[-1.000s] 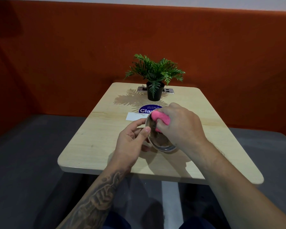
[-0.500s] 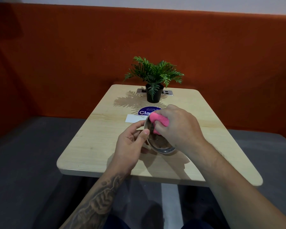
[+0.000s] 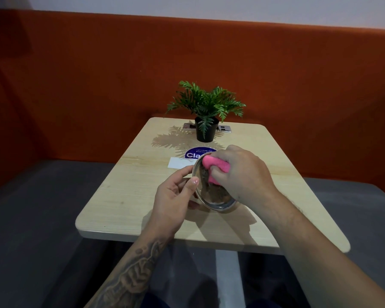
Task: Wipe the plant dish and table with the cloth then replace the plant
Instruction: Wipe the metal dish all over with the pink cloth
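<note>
A round metal plant dish [image 3: 218,197] is tilted on edge above the middle of the light wooden table [image 3: 129,192]. My left hand [image 3: 176,196] grips its left rim, thumb on the inner face. My right hand [image 3: 242,176] presses a bunched pink cloth [image 3: 213,164] into the dish's upper inside. The lower part of the dish shows brownish smears. The green fern-like plant [image 3: 206,105] in its black pot stands at the far end of the table, apart from both hands.
A round blue sticker [image 3: 193,154] and a white card [image 3: 178,163] lie flat just beyond the dish. A metal socket plate [image 3: 223,128] sits behind the pot. An orange padded backrest rises behind the table; grey bench seats flank it.
The cloth has shifted slightly within the upper part of the dish. The view has tilted down a little; the dish stays held in the same spot.
</note>
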